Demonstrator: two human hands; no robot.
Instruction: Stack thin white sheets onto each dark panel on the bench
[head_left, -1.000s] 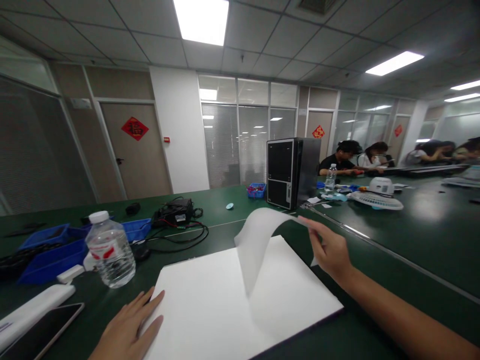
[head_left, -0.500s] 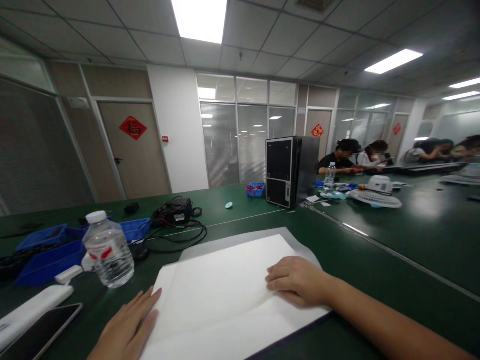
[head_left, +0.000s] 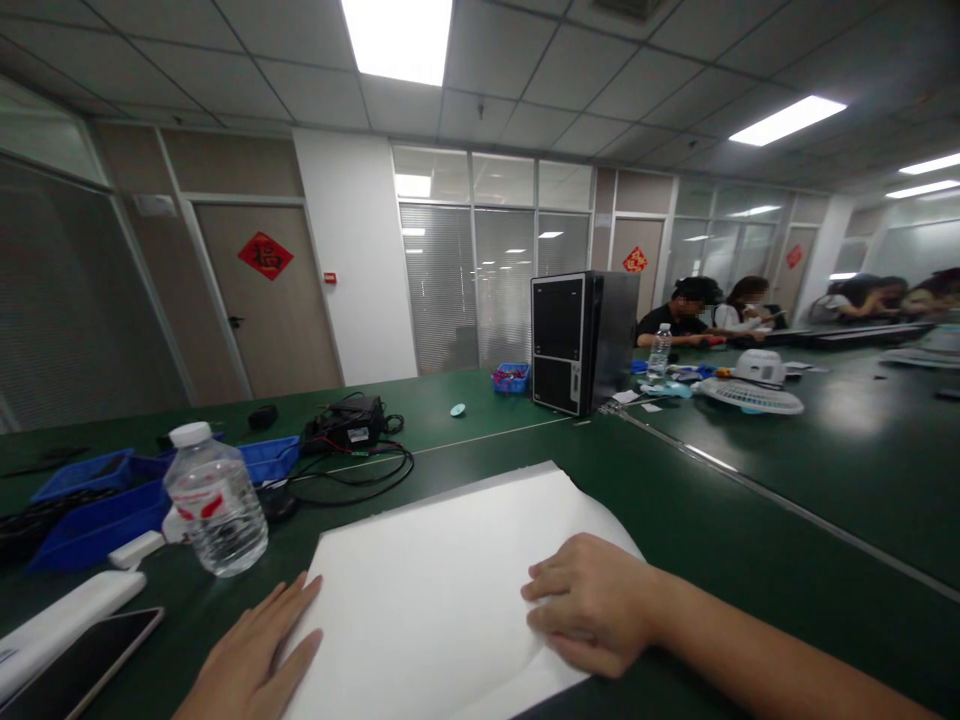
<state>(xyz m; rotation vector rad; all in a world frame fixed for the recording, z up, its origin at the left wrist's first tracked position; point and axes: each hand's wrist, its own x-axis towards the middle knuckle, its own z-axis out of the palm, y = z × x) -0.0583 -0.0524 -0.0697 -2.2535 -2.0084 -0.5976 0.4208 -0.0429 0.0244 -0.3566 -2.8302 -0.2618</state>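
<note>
A large white sheet of paper point(head_left: 442, 580) lies flat on the green table point(head_left: 720, 510) in front of me. My left hand point(head_left: 251, 660) rests open and flat on the sheet's left edge, fingers stretched toward its corner. My right hand point(head_left: 589, 600) lies on the sheet's right part with the fingers curled and pressed down onto the paper. A thin translucent layer shows along the sheet's far edge.
A water bottle point(head_left: 215, 500) stands left of the sheet, with blue trays point(head_left: 105, 495), a phone point(head_left: 82, 660), a white case point(head_left: 60, 620) and a cable bundle point(head_left: 352, 430) around it. A black computer tower point(head_left: 581, 340) stands farther back. Other people sit at the far right.
My right hand brought the lifted translucent sheet down flat over the white paper, then slid toward me while pressing on it. My left hand stayed in place.
</note>
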